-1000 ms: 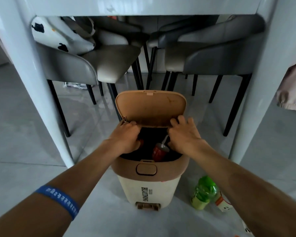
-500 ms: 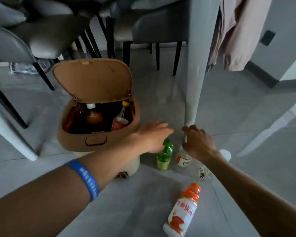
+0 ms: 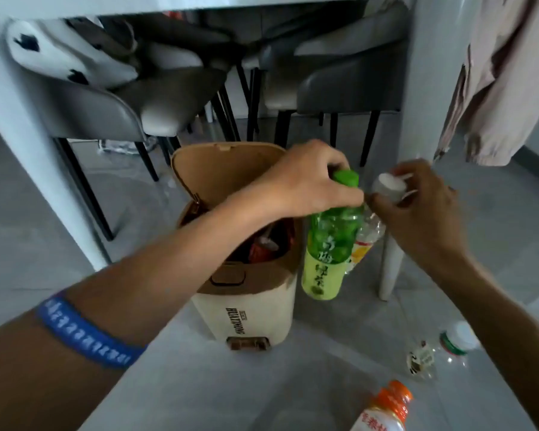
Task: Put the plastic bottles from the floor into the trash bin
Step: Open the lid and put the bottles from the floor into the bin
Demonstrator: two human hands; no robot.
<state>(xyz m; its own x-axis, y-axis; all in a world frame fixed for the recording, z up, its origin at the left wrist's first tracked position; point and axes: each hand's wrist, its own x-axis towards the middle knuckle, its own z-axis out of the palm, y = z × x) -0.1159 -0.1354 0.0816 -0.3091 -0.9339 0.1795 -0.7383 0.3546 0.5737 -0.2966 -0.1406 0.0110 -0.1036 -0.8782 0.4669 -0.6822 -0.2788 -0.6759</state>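
My left hand [image 3: 311, 181] grips the neck of a green tea bottle [image 3: 329, 250] with a green cap, held upright in the air just right of the trash bin. My right hand [image 3: 417, 206] grips a clear bottle [image 3: 366, 241] with a white cap and a yellow-red label, right beside the green one. The beige trash bin [image 3: 252, 306] stands on the floor with its lid [image 3: 218, 178] up; several bottles show inside. On the floor at lower right lie a clear bottle with a white cap [image 3: 439, 353] and an orange-capped white bottle [image 3: 383, 412].
White table legs stand at left [image 3: 38, 150] and right [image 3: 417, 88] of the bin. Grey chairs [image 3: 137, 101] with black legs crowd behind it. A pinkish garment [image 3: 504, 76] hangs at upper right. Grey tile floor [image 3: 44, 237] spreads around.
Both hands left the bin's rim, reached to the floor on the right, and each has lifted a bottle up beside the bin.
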